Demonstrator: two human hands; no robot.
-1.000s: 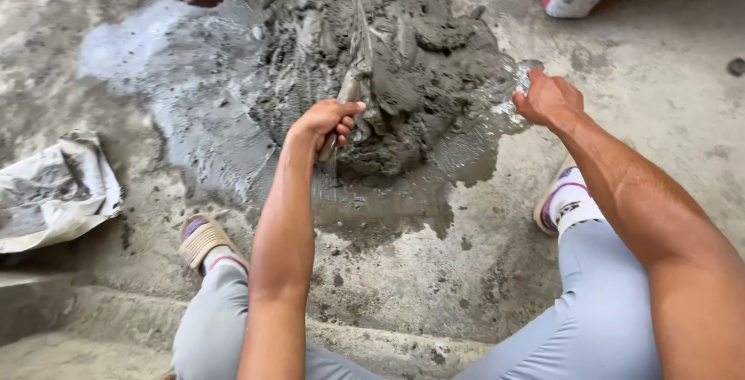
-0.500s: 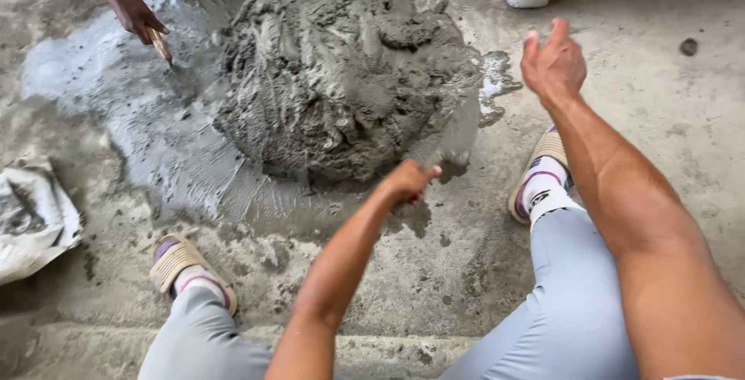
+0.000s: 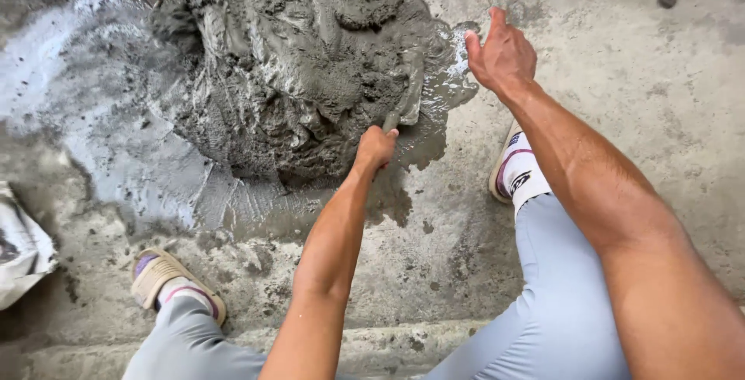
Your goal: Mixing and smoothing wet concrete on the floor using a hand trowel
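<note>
The left arm stretches forward from the bottom edge, elbow nearly straight, and the left hand [image 3: 376, 147] is closed in a fist, knuckles up. The right arm comes in from the lower right corner; the right hand [image 3: 503, 55] is open, fingers together, raised in the air.

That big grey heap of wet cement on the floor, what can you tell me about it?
The mound of wet cement is dark grey, lumpy and glossy, with smeared ridges across it. It sits on the concrete floor, with a thin watery film spread to its left and right edges. The left hand presses a mortar-coated trowel against its right side. The right hand hovers open nearby, not touching it.
</note>
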